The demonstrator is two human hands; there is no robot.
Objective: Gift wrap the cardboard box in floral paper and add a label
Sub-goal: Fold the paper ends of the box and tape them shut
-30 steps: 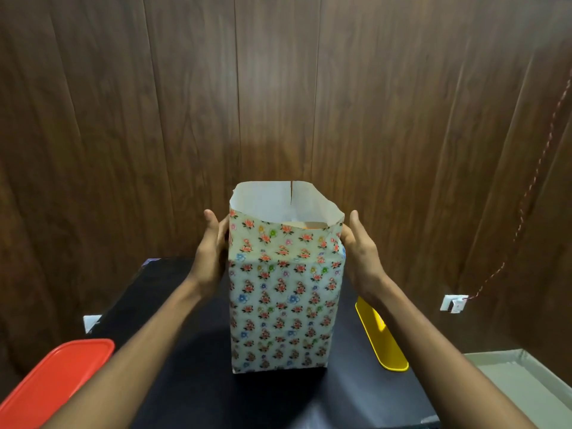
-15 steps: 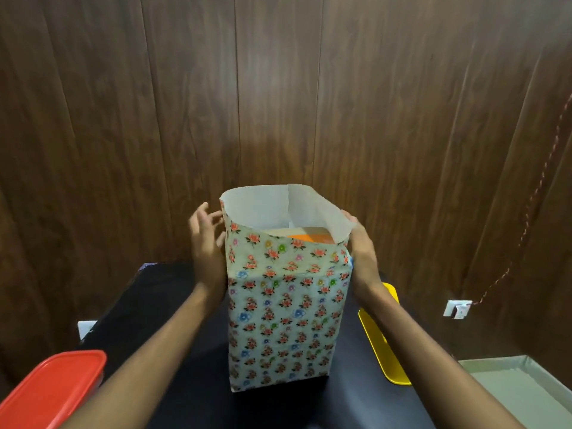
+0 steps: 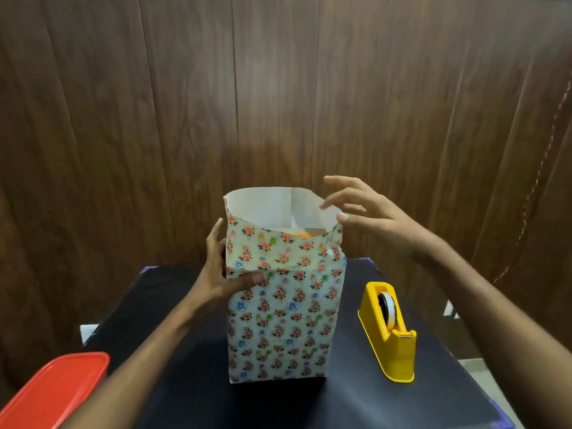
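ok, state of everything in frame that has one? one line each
floral paper: wrapped round the upright box, top end open, unfolded
cardboard box: mostly hidden, only its top shows inside the paper
left hand: holds the left side, thumb on the front
right hand: open at the top right rim, fingers spread
tape dispenser: upright on the table, roll loaded
red container: lid on

A wall of dark brown wood panels (image 3: pixel 278 88) with vertical seams fills the back of the view, and a soft patch of light falls on it near the middle. A thin red-and-white twisted cord (image 3: pixel 544 156) hangs down the panels at the right. In front stands a table with a black top (image 3: pixel 192 382). A pale strip of floor (image 3: pixel 483 376) shows past the table's right edge.
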